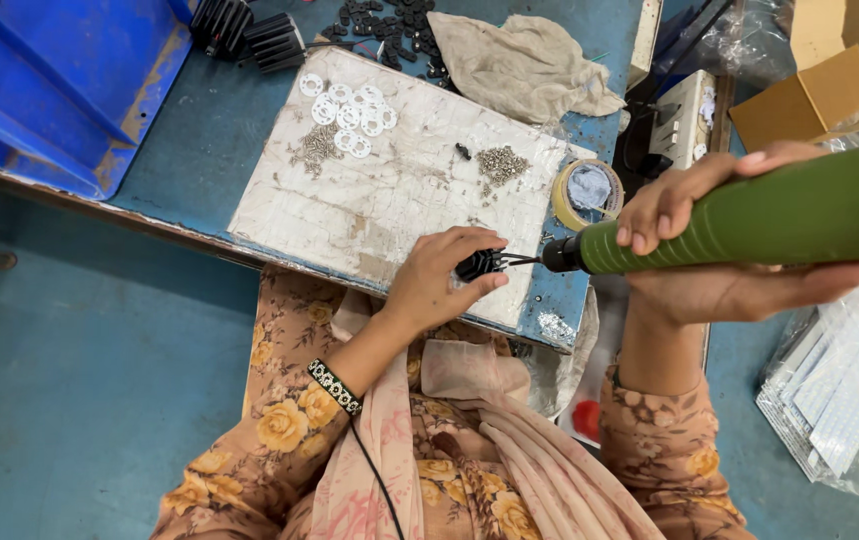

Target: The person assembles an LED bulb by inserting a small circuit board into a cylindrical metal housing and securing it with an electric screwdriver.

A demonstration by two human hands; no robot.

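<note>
The left hand (439,280) pinches a small black finned part (479,264) at the near edge of the white board (389,200) on the desk (199,140). The right hand (719,250) is wrapped around a green electric screwdriver (749,220), its bit touching the part
</note>
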